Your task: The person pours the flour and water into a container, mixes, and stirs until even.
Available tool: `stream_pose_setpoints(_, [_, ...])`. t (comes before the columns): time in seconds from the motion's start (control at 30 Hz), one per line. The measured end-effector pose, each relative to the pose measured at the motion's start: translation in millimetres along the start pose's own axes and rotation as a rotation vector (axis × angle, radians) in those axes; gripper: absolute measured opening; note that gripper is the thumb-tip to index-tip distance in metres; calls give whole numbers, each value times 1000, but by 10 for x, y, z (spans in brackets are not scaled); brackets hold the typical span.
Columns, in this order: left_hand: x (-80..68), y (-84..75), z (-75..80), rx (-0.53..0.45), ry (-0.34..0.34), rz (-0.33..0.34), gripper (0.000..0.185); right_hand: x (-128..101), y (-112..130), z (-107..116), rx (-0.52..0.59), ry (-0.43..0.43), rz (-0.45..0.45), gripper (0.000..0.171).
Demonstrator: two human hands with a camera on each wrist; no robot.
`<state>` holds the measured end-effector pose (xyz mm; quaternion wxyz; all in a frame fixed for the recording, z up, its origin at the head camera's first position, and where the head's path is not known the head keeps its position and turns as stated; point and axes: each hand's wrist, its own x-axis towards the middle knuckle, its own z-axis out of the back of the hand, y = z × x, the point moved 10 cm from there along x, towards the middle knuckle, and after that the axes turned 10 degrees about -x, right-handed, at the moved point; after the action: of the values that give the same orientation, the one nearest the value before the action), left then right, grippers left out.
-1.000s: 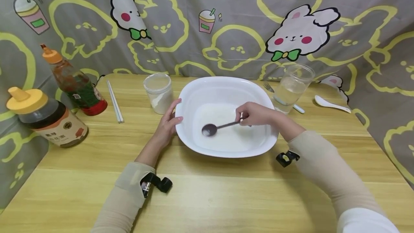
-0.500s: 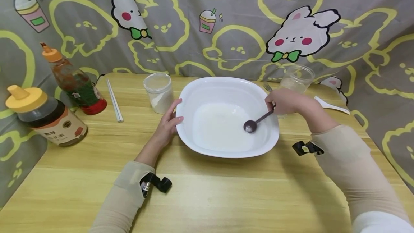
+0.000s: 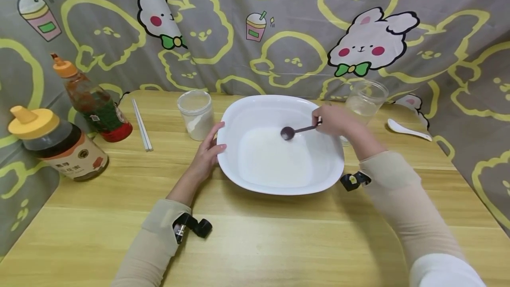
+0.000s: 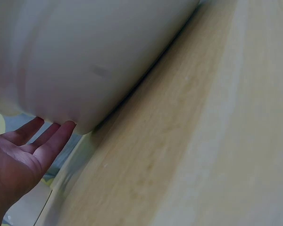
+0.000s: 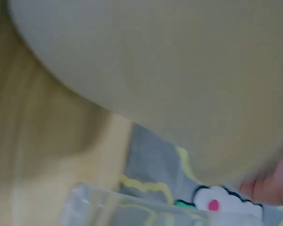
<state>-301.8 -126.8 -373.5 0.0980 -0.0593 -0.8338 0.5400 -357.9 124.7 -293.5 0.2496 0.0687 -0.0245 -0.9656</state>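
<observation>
A wide white bowl (image 3: 239,118) with white liquid in its bottom stands mid-table. My left hand (image 3: 208,152) rests with straight fingers against the bowl's left rim; the left wrist view shows my left hand (image 4: 23,153) touching the bowl's outer wall (image 4: 85,56). My right hand (image 3: 334,120) pinches the handle of a dark metal spoon (image 3: 292,131) over the bowl's far right part, its head just above the liquid. The right wrist view is blurred and shows the bowl's underside (image 5: 179,70).
A flour-filled plastic cup (image 3: 195,114) stands left of the bowl, white chopsticks (image 3: 141,124) beyond it. Two sauce bottles (image 3: 91,101) (image 3: 56,143) stand at the far left. A clear cup of water (image 3: 364,101) and a white spoon (image 3: 408,129) lie at the right. Patterned curtain behind.
My right hand carried the spoon from the bowl's left-centre to its right side, then back and up toward the far middle. My left hand has stayed on the rim.
</observation>
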Motion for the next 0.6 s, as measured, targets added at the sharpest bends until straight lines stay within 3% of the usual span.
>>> stream_pose_setpoints(0.13, [-2,-1,1,-6,-2,-1,61,125,124,-182,192,-10,32,4])
stream_pose_setpoints(0.3, [-4,3,-8,-7,2,-6,61,138,375,-434,405,112,111,6])
stream_pose_setpoints(0.47, [-1,7,-12,4,5,-7,60,-73,506,-467,403,242,219,6])
stream_pose_setpoints(0.6, [-4,-4,-6,-14,-1,-11,60,-239,413,-355,307,286,217,9])
